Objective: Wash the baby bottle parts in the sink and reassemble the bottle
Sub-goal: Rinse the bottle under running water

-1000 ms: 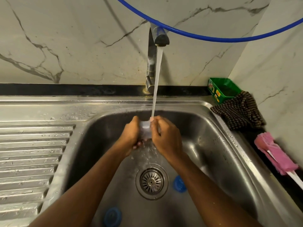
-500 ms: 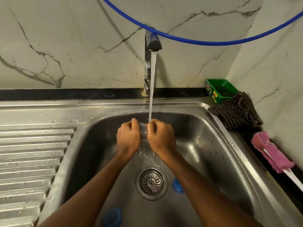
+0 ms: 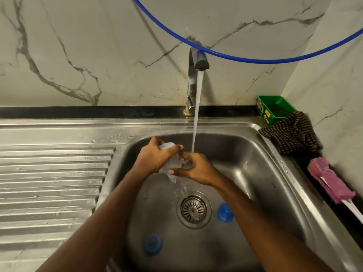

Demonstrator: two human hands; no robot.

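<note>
Take the drain [image 3: 193, 209] as the middle of the dial. The sink [image 3: 255, 173] fills the centre, with the drainboard [image 3: 49, 183] at 9 o'clock; a hose [image 3: 255, 60] sags across the wall at 12; the tap [image 3: 193, 79] stands at 12 too and is running, its stream [image 3: 197, 114] landing about where the two hands meet. On the counter past the rim a cloth [image 3: 292, 132] lies at 2, a brush [image 3: 330, 179] at 3, and a box [image 3: 275, 108] behind the cloth at 1.

The bottle [image 3: 173, 163], clear and without its top, is held over the basin at 12, just left of the stream; the left hand [image 3: 155, 158] is wrapped round its body; the right hand [image 3: 198, 169] is curled against its lower end, thumb and fingers on it, seemingly rubbing it. One blue part [image 3: 225, 212] lies on the sink floor at 3, just beside the drain; a second blue part [image 3: 153, 244] lies at 7, well apart from the first.

Judging by this, washing is under way: the bottle is being rinsed; both blue parts look not yet picked up; reassembly has not begun.
</note>
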